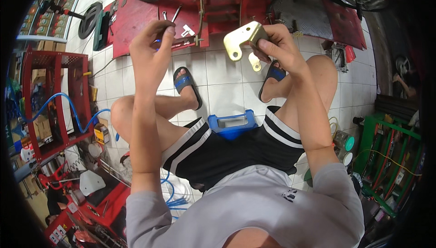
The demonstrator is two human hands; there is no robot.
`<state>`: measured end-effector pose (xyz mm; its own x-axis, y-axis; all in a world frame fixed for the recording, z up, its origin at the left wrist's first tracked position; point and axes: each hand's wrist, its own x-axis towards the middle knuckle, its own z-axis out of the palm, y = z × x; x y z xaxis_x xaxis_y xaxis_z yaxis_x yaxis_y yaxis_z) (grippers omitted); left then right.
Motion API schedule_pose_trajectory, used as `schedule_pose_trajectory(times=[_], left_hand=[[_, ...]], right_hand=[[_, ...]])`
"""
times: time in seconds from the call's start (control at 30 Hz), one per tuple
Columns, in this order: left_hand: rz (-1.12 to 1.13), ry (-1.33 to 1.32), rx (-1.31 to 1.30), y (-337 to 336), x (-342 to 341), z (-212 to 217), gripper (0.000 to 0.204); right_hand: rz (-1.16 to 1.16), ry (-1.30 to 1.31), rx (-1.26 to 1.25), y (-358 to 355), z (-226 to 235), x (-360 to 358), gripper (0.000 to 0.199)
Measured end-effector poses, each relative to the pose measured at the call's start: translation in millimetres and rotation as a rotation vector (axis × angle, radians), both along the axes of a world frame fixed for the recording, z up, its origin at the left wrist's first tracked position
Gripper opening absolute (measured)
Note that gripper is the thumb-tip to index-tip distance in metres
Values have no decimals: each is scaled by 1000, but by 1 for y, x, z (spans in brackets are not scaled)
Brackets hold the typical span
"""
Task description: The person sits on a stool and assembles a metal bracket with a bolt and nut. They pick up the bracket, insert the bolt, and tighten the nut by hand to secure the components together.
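Brass-coloured metal shone on the bracket, a flat bent plate with rounded corners and a round hole near its lower end. The right hand held this bracket in the air, above the white floor tiles, with thumb and fingers clamped on its right edge. A second, smaller tab of the same yellow metal hung just below the bracket; I cannot tell if it was one piece with it.

To the left of the bracket, at about the same height, the left hand was raised, its fingertips pinched together around something small with a bit of blue; the thing itself was too hidden to name.

Behind the bracket, farther from the person, stood a red painted metal platform with smooth flat plates, and on it lay a few thin silver tools. Below the bracket, both feet rested on the glossy square tiles in black slippers with blue straps. Nearer to the body than the bracket, between the knees, a blue plastic stool showed its rectangular handle opening. Far left of the bracket, a red wire-mesh rack carried a blue coiled hose.
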<state>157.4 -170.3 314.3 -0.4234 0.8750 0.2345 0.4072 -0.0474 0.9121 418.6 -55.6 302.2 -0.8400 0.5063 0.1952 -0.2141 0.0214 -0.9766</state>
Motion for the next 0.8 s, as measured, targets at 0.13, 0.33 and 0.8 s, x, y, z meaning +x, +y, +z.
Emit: schedule_pose_trajectory(times=[0.13,0.33,0.8], left_hand=[[-168,51,-131,1,-4,-20,16],[-216,39,-211,6,6,-27,15],[-269,-34,-211,5,5,-20,17]], right_hand=[[10,-38,18,3,-9,-4,25],[-111,-422,144,6,-14,-17,27],[-183,-434,479,-3,-29,-52,30]])
